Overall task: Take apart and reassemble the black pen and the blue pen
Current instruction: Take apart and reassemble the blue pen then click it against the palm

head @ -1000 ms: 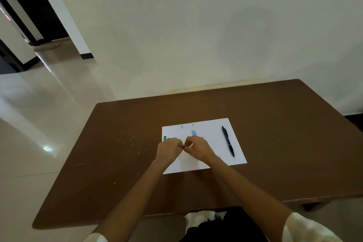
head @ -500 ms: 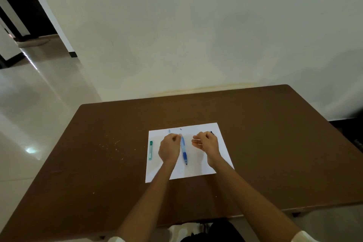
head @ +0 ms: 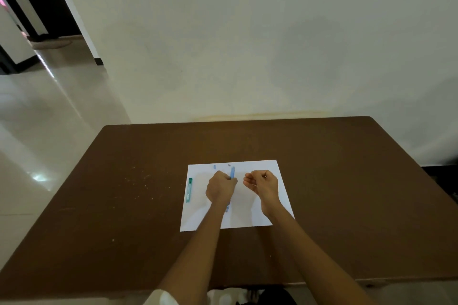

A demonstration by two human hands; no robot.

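A white paper sheet point(head: 247, 218) lies on the brown table point(head: 347, 193). My left hand point(head: 220, 187) is closed around the blue pen barrel point(head: 232, 172); one end pokes out past the fist toward the wall and the other shows near the wrist. My right hand point(head: 262, 183) hovers to the right, apart from the left, with curled fingers pinching a thin pale pen part point(head: 253, 185). Two tiny pen parts point(head: 214, 166) lie near the sheet's far edge. The black pen is hidden, likely under my right hand or forearm.
A teal stick-shaped item point(head: 189, 190) lies along the sheet's left edge. Pale crumbs point(head: 138, 181) dot the table to the left. The wall stands just behind the table's far edge point(head: 247, 120). Tiled floor point(head: 37, 156) lies to the left.
My hands, joined over the sheet a second ago, have pulled apart. The left keeps the blue barrel; the right has moved rightward with a thin part and now covers the black pen.
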